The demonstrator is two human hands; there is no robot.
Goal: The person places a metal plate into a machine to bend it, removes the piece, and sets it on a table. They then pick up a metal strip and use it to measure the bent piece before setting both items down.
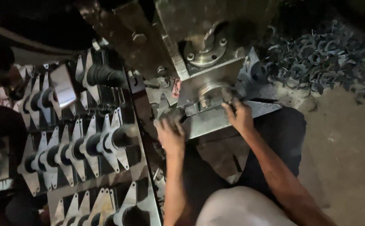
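A heavy steel press machine stands in front of me, with a flat metal bed plate below its round die. My left hand rests at the left edge of the bed, fingers curled over a dark metal piece that I cannot make out clearly. My right hand reaches up to the die area, fingertips pinching a small part right beside the round die. Both forearms stretch forward from my lap.
To the left, rows of diamond-shaped metal plates with black tube centres are stacked on racks. A heap of dark ring-shaped stampings lies on the floor at the upper right. Bare concrete floor lies to the right.
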